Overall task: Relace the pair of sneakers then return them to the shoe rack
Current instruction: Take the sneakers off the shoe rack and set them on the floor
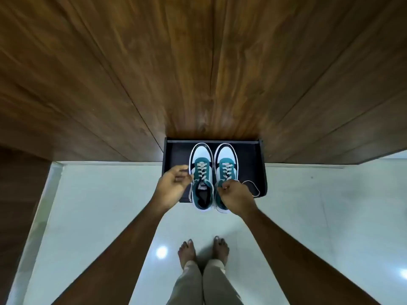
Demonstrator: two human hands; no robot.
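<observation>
The right hand is curled over the collar of the right sneaker, its fingers pinched in near the top eyelets; it seems to have hold of a lace end or the collar edge there, though the hand hides exactly which. The left hand hangs just beside the left sneaker, fingers loosely bent and half open, with a lace end trailing down past them; whether the fingertips actually grip it cannot be told. Both sneakers stand side by side, toes pointing away, on the black pull-out tray of the shoe rack, heels jutting a little over its near edge above the pale floor. A loose loop of cord lies on the tray to the right of the pair. The shoes look light, with soft padded uppers and firmer rubber soles, so a hold at the heel collar or under the sole should lift them without crushing. The flat laces are limp and likely to slide, and are best pinched close to the eyelets.
</observation>
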